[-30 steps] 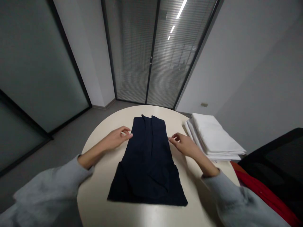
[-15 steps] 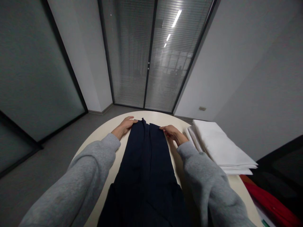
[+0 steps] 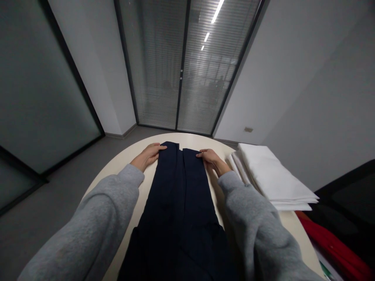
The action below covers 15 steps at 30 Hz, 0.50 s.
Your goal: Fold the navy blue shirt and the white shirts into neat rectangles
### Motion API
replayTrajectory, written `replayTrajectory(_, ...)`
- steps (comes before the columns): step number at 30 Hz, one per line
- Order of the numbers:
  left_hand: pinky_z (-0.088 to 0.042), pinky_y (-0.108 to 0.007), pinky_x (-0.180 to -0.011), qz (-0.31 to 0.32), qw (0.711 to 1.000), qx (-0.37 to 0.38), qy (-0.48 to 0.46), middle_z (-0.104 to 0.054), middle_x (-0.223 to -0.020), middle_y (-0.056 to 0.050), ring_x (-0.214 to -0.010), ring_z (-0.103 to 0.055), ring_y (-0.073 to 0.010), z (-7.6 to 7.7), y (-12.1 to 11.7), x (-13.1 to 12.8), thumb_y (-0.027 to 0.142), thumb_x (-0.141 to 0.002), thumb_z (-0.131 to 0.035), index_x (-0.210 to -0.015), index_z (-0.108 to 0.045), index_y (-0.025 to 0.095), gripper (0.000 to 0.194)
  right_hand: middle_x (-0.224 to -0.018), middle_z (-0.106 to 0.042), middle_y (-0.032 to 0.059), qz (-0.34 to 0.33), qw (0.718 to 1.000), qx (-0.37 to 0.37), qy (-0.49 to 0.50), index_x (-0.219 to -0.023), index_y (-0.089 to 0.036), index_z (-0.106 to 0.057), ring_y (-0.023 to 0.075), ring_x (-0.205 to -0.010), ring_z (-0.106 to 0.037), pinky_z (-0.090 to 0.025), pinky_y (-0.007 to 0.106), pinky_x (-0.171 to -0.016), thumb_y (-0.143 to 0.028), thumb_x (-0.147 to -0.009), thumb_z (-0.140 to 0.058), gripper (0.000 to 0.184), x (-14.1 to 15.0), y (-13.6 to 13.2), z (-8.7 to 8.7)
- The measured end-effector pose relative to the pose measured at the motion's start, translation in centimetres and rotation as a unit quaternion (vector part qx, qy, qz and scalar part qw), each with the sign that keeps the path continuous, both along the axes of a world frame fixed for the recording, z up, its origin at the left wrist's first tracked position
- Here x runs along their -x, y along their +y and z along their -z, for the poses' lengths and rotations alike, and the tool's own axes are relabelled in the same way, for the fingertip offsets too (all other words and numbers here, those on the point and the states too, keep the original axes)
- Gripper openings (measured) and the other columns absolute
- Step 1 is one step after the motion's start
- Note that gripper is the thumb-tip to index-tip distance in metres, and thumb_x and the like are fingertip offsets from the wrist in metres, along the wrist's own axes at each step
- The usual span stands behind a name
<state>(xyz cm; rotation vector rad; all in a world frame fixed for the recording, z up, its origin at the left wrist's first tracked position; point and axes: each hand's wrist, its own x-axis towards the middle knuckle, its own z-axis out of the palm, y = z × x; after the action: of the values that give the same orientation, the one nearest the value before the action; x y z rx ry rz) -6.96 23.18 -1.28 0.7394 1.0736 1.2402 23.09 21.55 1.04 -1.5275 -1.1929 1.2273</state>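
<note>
A dark navy garment (image 3: 178,203) lies lengthwise on a round cream table (image 3: 129,156), narrow end away from me. My left hand (image 3: 149,154) rests at the far left corner of that narrow end, fingers curled onto the cloth's edge. My right hand (image 3: 211,159) is at the far right corner, fingers bent and pinching the edge. Both arms in grey sleeves stretch out along the garment's two sides.
A stack of folded white cloths (image 3: 271,177) lies on the table's right side, close to my right arm. Red fabric (image 3: 334,249) and a black chair (image 3: 348,203) are at the lower right. Glass doors with blinds (image 3: 181,66) stand beyond the table.
Both hands moved from the garment's middle sides out to its far corners and closed on the edge. My view leaned forward over the table.
</note>
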Motion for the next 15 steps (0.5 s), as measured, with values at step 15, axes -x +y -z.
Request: replayTrajectory(15, -0.067, -0.032, -0.077, 0.119, 0.992, -0.03, 0.016, -0.079, -0.1, -0.016, -0.085, -0.078, -0.0232, 0.3, -1.0, 0.3, 0.0, -0.075, -0.082, -0.11, -0.07, 0.008, 0.038, -0.105, -0.078, 0.0094, 0.019, 0.981, -0.03, 0.189, -0.15, -0.017, -0.041, 0.0254, -0.093, -0.076, -0.065, 0.039, -0.081, -0.007, -0.07, -0.078, 0.088, 0.7, -1.3, 1.0)
